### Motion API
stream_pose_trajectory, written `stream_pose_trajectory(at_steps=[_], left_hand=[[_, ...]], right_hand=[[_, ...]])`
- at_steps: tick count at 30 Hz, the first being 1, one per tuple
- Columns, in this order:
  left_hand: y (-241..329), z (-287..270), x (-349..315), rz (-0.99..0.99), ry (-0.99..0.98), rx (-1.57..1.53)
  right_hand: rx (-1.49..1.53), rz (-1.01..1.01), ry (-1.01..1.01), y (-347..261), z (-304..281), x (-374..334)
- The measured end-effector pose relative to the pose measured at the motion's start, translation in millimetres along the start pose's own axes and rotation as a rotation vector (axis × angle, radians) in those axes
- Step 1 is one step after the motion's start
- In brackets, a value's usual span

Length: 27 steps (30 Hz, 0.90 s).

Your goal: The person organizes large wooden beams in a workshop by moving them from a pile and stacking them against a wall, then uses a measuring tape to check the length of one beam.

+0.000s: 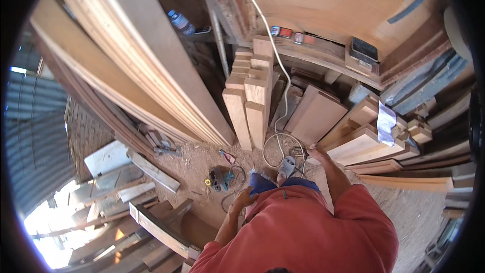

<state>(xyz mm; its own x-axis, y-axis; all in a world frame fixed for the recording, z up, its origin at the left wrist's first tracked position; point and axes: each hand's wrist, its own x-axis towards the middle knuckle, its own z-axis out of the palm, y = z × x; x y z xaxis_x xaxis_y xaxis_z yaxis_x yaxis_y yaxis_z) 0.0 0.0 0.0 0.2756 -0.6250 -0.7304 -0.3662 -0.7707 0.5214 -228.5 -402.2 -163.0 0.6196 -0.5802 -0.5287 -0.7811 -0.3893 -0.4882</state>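
My left hand [245, 198] lies against my hip, at the edge of my blue shorts [261, 184]; its fingers look stretched out and hold nothing I can see. My right hand [319, 153] reaches forward to the low end of some leaning boards [348, 147]. Its fingers are curled, and what they hold, if anything, is too small to make out. Close beside it, dark cable loops [303, 164] and a pale cable [277, 164] run over the floor by my sandalled foot [288, 164]. A dark power tool [218, 178] with a cord sits on the floor left of my feet.
Long planks [151, 60] lean at the left, and a stack of upright timber pieces [247, 91] stands ahead. A wooden ledge [323, 53] carries small boxes and a black case [364, 49]. Paper [386, 124] rests on boards at the right. Scrap wood [118, 187] lies at the left.
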Motion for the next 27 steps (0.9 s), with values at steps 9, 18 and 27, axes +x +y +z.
stream_pose_trajectory(at_steps=[9,18,27], left_hand=[[15,-22,-16,0.049,0.317,-0.274],[-66,110,-192,-0.311,0.832,-0.559],[-165,295,-406,-1.441,1.306,-0.621]], right_hand=[[-0.106,-0.017,-0.019,26,37,29],[-0.081,-0.049,-0.487,-158,82,-43],[-0.103,-0.362,-0.544,-338,173,-122]])
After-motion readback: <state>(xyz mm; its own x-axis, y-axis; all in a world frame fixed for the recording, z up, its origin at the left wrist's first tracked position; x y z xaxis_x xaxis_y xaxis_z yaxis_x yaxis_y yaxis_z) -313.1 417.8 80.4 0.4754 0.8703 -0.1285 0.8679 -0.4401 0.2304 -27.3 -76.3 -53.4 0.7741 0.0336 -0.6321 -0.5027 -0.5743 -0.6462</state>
